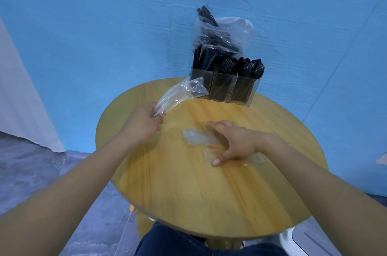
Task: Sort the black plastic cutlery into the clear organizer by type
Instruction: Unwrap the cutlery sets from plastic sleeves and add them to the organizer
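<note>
At twelve o'clock on the round, wood-grained counter (209,193) we see the clear organizer (225,88), its three compartments already bristling with black knives (202,60), forks (227,65) and spoons (253,68), so we judge the sorting largely done, though a crinkled plastic bag (222,35) just behind it holds more glossy black cutlery. Our left hand (144,121), at ten o'clock, has its fingers curled round a limp, empty clear wrapper (180,94). Our right hand (234,142) lies with fingers spread, pressing flat, filmy wrappers (199,137) near the centre; clearing these seems to remain.
</note>
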Available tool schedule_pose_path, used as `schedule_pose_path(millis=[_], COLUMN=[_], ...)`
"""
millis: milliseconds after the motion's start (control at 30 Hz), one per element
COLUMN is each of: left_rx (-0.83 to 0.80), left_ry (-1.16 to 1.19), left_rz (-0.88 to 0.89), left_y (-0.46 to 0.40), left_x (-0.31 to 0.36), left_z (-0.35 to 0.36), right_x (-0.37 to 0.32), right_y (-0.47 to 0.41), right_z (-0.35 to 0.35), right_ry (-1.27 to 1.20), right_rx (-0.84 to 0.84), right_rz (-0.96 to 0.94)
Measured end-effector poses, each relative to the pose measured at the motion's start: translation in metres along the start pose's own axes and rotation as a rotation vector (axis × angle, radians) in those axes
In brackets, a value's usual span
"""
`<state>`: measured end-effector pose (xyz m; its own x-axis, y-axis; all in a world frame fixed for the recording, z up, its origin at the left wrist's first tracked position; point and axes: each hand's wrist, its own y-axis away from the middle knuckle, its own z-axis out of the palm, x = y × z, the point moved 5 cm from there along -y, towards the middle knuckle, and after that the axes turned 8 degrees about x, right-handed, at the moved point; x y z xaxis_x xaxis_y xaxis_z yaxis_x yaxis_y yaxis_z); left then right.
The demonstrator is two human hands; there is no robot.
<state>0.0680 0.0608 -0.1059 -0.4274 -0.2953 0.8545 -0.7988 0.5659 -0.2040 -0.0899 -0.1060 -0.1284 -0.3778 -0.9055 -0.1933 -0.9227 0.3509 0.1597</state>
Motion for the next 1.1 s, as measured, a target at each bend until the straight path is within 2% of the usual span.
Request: schedule_pose_path(millis=[167, 333, 400, 533, 633, 733, 833, 967, 1100], left_rx=[-0.019, -0.03, -0.039, -0.135, -0.231, -0.343, -0.436, -0.571, -0.65], left_ry=[-0.016, 0.007, 0.021, 0.152, 0.238, 0.334, 0.386, 0.438, 0.461], left_rz=[0.001, -0.001, -0.01, -0.073, -0.077, -0.048, -0.046, 0.014, -0.061], left_y=[0.005, 0.013, 0.017, 0.028, 0.041, 0.053, 0.064, 0.072, 0.074], left_x=[0.009, 0.022, 0.028, 0.039, 0.056, 0.072, 0.084, 0.094, 0.094], left_z=[0.011, 0.023, 0.029, 0.051, 0.075, 0.093, 0.098, 0.108, 0.113], right_x=[-0.001, 0.002, 0.006, 0.005, -0.006, -0.015, -0.014, -0.011, -0.007], right_y=[0.019, 0.022, 0.023, 0.032, 0.029, 0.033, 0.037, 0.038, 0.044], right_z=[-0.003, -0.002, -0.011, -0.029, -0.023, -0.02, -0.019, -0.014, -0.013], right_ry=[-0.026, 0.048, -0.141, -1.085, -1.472, -1.666, -1.76, -1.79, -1.717], right_rx=[0.29, 0.341, 0.448, 0.702, 0.738, 0.711, 0.734, 0.742, 0.698], right_rz=[-0.054, 0.023, 0.092, 0.311, 0.42, 0.457, 0.482, 0.582, 0.595])
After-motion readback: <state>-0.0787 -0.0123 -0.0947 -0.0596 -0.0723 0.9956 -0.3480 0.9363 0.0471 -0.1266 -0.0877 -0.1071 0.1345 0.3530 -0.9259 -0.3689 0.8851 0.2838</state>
